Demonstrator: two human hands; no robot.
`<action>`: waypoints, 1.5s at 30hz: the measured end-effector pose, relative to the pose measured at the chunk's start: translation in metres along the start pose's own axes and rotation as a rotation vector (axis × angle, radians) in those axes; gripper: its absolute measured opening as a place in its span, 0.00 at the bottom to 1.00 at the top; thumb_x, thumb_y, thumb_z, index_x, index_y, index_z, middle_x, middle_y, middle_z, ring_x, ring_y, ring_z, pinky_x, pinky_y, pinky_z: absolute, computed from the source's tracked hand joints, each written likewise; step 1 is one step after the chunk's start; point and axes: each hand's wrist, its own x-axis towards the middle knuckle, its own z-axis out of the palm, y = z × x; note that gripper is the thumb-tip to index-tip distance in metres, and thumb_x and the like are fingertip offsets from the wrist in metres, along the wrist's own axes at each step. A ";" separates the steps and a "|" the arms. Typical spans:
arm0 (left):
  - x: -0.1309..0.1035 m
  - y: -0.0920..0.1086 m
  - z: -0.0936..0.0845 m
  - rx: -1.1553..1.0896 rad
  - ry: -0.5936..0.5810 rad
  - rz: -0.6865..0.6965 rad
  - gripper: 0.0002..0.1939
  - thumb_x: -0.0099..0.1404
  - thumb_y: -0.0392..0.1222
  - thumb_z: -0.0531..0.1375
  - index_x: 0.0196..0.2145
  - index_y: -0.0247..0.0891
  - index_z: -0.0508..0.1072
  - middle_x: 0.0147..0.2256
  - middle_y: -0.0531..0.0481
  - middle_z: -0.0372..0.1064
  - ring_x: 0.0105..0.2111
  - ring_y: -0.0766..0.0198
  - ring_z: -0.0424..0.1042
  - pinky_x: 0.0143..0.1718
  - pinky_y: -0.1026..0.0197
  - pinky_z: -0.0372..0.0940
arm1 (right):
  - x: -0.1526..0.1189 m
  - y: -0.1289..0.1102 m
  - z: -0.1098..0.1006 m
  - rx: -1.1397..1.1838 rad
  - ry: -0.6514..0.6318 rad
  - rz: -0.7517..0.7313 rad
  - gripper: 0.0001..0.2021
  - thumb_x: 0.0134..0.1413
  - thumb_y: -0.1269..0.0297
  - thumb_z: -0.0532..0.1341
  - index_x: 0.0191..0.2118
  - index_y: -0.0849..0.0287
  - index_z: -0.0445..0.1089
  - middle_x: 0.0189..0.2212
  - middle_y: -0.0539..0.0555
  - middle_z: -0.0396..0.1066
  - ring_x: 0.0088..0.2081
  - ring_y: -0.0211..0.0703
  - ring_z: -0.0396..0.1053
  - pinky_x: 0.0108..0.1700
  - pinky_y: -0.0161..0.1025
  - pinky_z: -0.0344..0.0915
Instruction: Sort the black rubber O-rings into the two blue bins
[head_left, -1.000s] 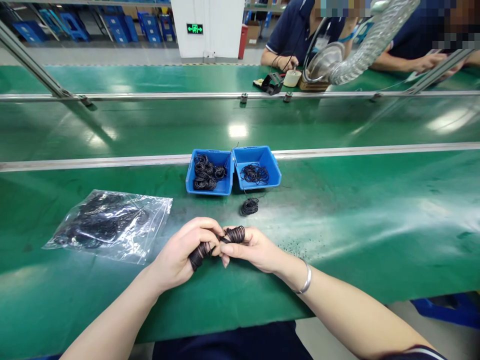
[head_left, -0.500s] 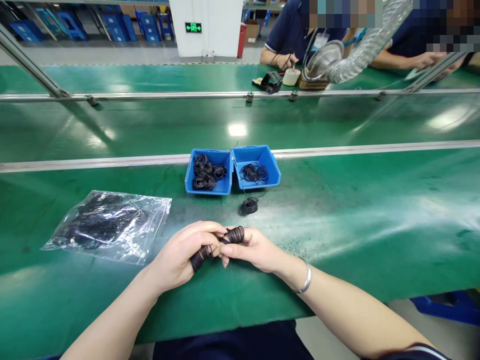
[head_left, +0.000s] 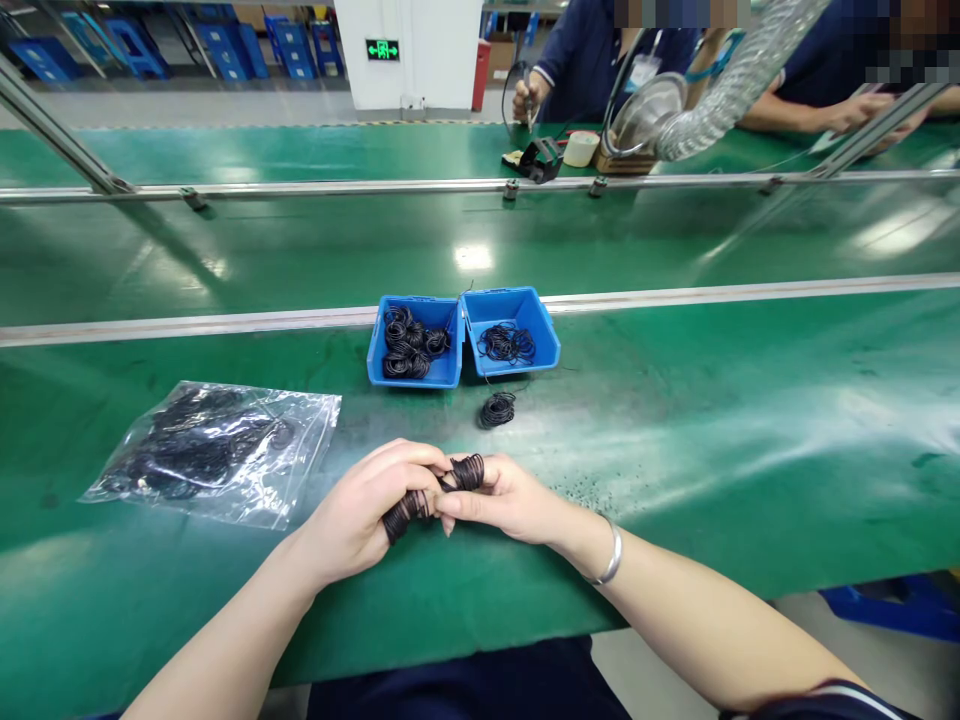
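Observation:
Both hands meet over the near part of the green table, closed around black rings that look like rubber O-rings or thin cord loops. My left hand [head_left: 379, 510] has a row of black rings [head_left: 406, 516] round its fingers. On the index finger of my right hand [head_left: 504, 497] sits another row of the black rings [head_left: 466, 472], and its thumb presses toward the left fingertips. Just beyond the hands lies a loose black bundle [head_left: 497, 410]. Farther back, a left blue bin [head_left: 374, 365] and a right blue bin [head_left: 550, 340] hold more black bundles.
To the left lies a clear plastic bag [head_left: 300, 430] filled with black loops. A pale strip [head_left: 675, 297] and a metal rail [head_left: 337, 187] cross the table. Across it, co-workers sit near a flexible metal duct [head_left: 720, 115] and a white tape roll [head_left: 580, 149].
My hands stay almost in place, with the rings shifting slightly at the fingertips. Across the table, a co-worker's hand has risen, holding a thin tool.

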 end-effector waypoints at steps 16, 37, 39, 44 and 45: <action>0.001 -0.002 0.003 -0.061 0.005 0.025 0.15 0.64 0.23 0.55 0.44 0.37 0.71 0.44 0.44 0.70 0.49 0.60 0.69 0.51 0.56 0.65 | 0.000 -0.002 0.001 -0.027 -0.006 -0.022 0.09 0.61 0.66 0.63 0.31 0.64 0.74 0.33 0.53 0.68 0.37 0.40 0.68 0.44 0.40 0.66; 0.001 0.000 0.001 0.088 -0.034 0.031 0.13 0.67 0.27 0.53 0.44 0.39 0.69 0.50 0.40 0.70 0.49 0.58 0.70 0.48 0.55 0.66 | -0.001 0.000 0.001 -0.072 0.010 -0.005 0.11 0.60 0.60 0.64 0.31 0.63 0.73 0.33 0.52 0.69 0.36 0.39 0.69 0.42 0.38 0.67; 0.001 0.000 0.001 0.095 -0.041 0.041 0.12 0.67 0.27 0.53 0.44 0.39 0.69 0.50 0.40 0.71 0.48 0.58 0.70 0.48 0.54 0.66 | -0.001 0.001 0.001 -0.072 0.010 -0.006 0.12 0.60 0.59 0.64 0.31 0.63 0.73 0.33 0.52 0.69 0.35 0.39 0.69 0.42 0.38 0.67; 0.000 -0.001 0.000 0.099 -0.042 0.047 0.12 0.69 0.29 0.52 0.46 0.39 0.69 0.49 0.39 0.71 0.47 0.57 0.70 0.47 0.53 0.66 | -0.002 0.002 0.000 -0.086 0.024 0.016 0.13 0.59 0.57 0.65 0.31 0.63 0.73 0.33 0.52 0.69 0.36 0.39 0.69 0.43 0.39 0.68; 0.000 -0.001 0.000 0.103 -0.043 0.048 0.12 0.69 0.29 0.51 0.46 0.39 0.69 0.49 0.39 0.71 0.48 0.57 0.70 0.47 0.53 0.66 | -0.002 0.001 0.000 -0.087 0.023 0.017 0.14 0.59 0.56 0.65 0.30 0.63 0.73 0.33 0.52 0.69 0.36 0.39 0.69 0.43 0.39 0.67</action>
